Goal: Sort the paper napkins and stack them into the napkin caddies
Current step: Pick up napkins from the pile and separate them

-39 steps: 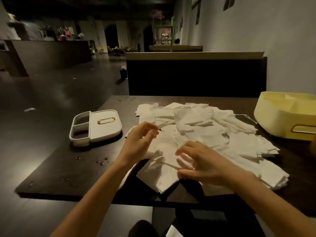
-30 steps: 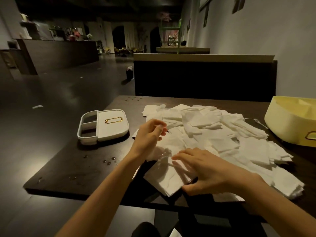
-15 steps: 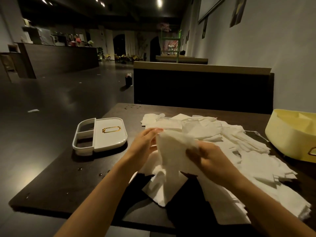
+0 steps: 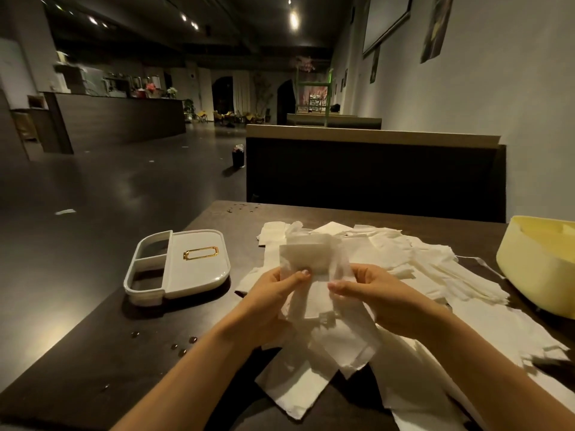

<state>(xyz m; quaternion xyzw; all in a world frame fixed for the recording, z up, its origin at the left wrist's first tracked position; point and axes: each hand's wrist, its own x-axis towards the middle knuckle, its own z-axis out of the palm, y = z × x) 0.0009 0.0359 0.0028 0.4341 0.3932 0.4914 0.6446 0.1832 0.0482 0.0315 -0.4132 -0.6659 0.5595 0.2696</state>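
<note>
A loose heap of white paper napkins [image 4: 401, 259] covers the middle and right of the dark table [image 4: 93, 337]. My left hand [image 4: 273, 293] and my right hand [image 4: 370, 290] both pinch a small bunch of napkins [image 4: 306, 259] lifted above the heap, thumbs on its near face. More napkins hang down from the bunch between my wrists. A white caddy [image 4: 186, 262] with a gold handle lies flat to the left. A yellow caddy [image 4: 541, 262] stands at the right edge.
Several water drops [image 4: 183, 346] dot the table near my left forearm. A dark booth backrest [image 4: 373, 175] rises behind the table's far edge. A wall runs along the right. Open dark floor lies to the left.
Both hands went from pressing on napkins lying on the table to lifting a bunch of them off the heap. The bunch now stands upright between my fingers.
</note>
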